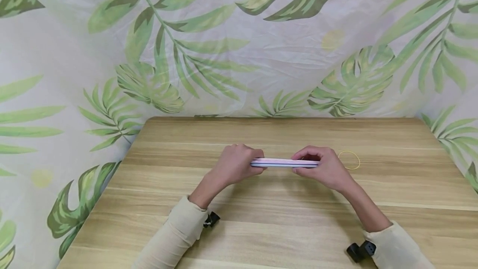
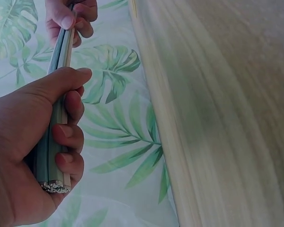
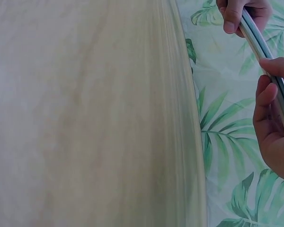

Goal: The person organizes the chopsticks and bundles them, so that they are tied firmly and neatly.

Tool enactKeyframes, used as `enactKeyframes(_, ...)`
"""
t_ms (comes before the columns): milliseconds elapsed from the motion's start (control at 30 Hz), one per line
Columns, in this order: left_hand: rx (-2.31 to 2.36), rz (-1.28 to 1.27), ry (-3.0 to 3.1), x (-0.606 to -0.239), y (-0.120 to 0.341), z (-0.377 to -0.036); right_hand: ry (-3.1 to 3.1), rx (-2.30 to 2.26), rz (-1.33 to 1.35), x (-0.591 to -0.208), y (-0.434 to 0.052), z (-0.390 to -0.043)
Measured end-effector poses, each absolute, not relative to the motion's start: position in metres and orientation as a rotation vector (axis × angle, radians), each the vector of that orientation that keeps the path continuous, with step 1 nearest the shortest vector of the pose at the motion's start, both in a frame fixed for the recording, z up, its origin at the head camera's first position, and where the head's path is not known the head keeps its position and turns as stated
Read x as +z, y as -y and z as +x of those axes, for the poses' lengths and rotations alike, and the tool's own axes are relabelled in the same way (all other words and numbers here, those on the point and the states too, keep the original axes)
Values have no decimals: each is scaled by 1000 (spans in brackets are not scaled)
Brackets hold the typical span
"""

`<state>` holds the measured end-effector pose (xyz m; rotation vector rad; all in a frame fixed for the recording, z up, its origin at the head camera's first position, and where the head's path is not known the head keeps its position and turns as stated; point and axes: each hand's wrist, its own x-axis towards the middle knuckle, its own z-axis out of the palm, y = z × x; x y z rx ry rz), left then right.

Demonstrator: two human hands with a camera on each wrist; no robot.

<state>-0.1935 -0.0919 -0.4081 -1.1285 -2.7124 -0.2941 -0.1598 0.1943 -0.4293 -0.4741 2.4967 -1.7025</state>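
Note:
A tight bundle of slim pencil-like sticks (image 1: 278, 162), in pink, white and blue, is held level above the table between both hands. My left hand (image 1: 238, 163) grips its left end, thumb along the near side and fingers curled round it. At the other end my right hand (image 1: 324, 167) pinches the bundle between thumb and fingers. The left wrist view shows the stick ends (image 2: 56, 187) flush together, speckled dark and pale, below the left fingers. A thin yellow rubber band (image 1: 359, 161) lies on the table just right of the right hand.
The wood-grain table (image 1: 261, 227) spreads under both hands. Behind and beside it hangs a leaf-patterned cloth (image 1: 284, 61). Small black devices sit at both sleeve cuffs, one at the left (image 1: 212, 219) and one at the right (image 1: 360, 251).

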Motion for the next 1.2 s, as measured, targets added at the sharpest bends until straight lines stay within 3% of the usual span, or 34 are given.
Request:
enactKeyframes(500,-432,-1112,2832,-402,97,-194,-2523,-1561,-589,-416,-220,-162)
enactKeyframes(767,-398,-1110,2832,-398,100,-195,-2659,-1512,-475,-404,-271,-158)
enactKeyframes(1200,-349,-1094,2855,-398,101,-196,-2748,-1244,-315,-419,-313,-165)
